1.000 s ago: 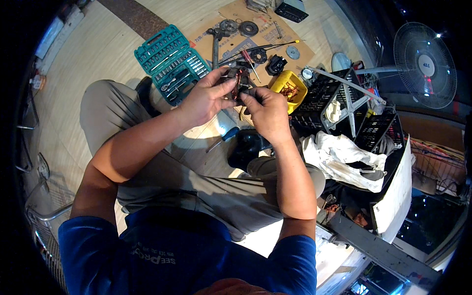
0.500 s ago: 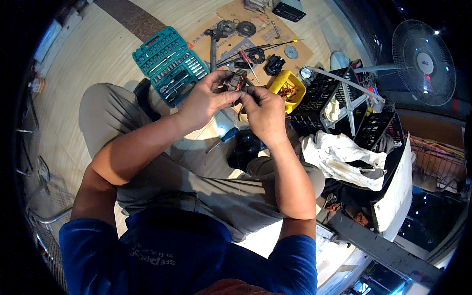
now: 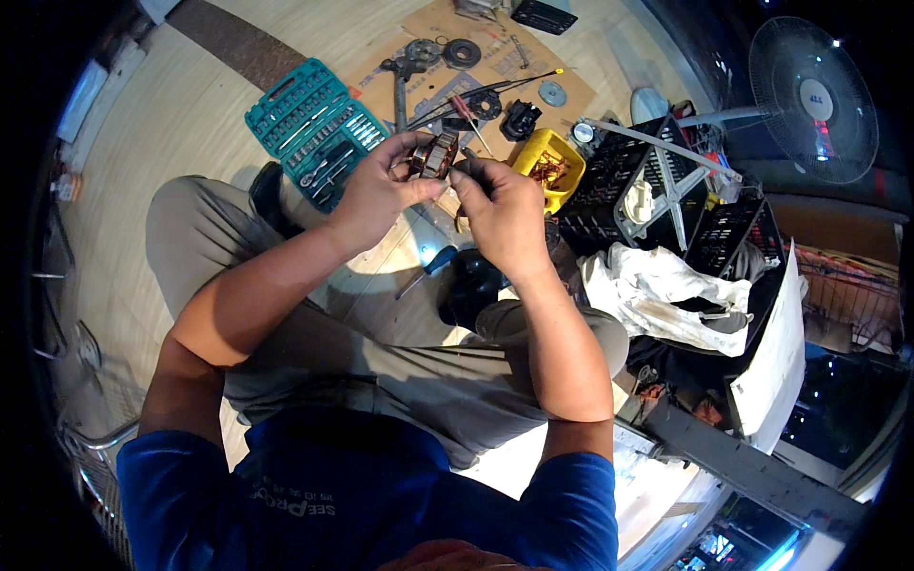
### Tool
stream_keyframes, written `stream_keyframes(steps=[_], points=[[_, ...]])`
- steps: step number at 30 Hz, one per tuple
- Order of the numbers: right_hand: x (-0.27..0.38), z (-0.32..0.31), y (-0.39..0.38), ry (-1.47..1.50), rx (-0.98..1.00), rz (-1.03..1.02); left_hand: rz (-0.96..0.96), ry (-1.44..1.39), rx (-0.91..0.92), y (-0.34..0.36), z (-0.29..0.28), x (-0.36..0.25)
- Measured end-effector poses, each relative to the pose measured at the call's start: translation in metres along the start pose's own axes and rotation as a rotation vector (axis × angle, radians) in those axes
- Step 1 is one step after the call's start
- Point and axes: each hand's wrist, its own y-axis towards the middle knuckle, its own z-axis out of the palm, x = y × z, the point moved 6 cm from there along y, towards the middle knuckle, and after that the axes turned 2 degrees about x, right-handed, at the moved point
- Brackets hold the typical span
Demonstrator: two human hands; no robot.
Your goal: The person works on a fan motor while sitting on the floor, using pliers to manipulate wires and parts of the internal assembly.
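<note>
My left hand [image 3: 373, 193] is wrapped round a small motor stator [image 3: 438, 156], with a grey laminated core and copper windings. I hold it up in front of me, above the floor. Close against its right side is my right hand [image 3: 507, 211], thumb and fingers pinched together. What sits between those fingertips, if anything, is too small to make out. Just right of the right hand stands a yellow container [image 3: 549, 164] with copper-coloured wire scraps in it. A blue-handled screwdriver [image 3: 438, 262] lies on the floor below my hands.
Left of my hands, a teal socket set case [image 3: 314, 128] lies opened. Beyond is a cardboard sheet [image 3: 381, 90] with a hammer [image 3: 400, 93], a red-handled screwdriver [image 3: 468, 119] and dark round parts. Black crates [image 3: 609, 181], a white cloth [image 3: 657, 290] and a fan [image 3: 814, 100] stand right.
The stator has turned slightly, so more of its laminated side shows. My right fingertips have shifted a little along its right side. The whole view has moved slightly.
</note>
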Motion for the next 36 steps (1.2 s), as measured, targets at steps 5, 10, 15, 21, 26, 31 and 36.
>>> stream_keyframes(steps=[5,10,15,21,26,31,36], points=[[0.001,0.002,0.000,-0.066,0.023,0.004,-0.013,0.020,0.039,-0.003,0.006,-0.004],[0.001,0.001,-0.001,-0.112,0.051,0.028,0.036,0.121,0.072,-0.003,0.007,-0.004],[0.000,0.001,-0.001,-0.186,0.024,-0.004,0.058,0.215,0.074,-0.005,0.007,-0.007],[-0.001,-0.001,-0.006,0.007,-0.085,-0.064,0.269,0.444,0.095,-0.011,0.016,-0.031],[-0.005,0.001,-0.010,-0.003,-0.165,-0.140,0.426,0.605,0.001,-0.016,0.015,-0.047],[-0.010,0.005,-0.011,0.076,-0.211,-0.173,0.367,0.700,0.060,-0.020,0.017,-0.050],[-0.016,0.010,-0.008,0.269,-0.167,-0.031,0.363,0.610,0.021,-0.019,0.014,-0.048]])
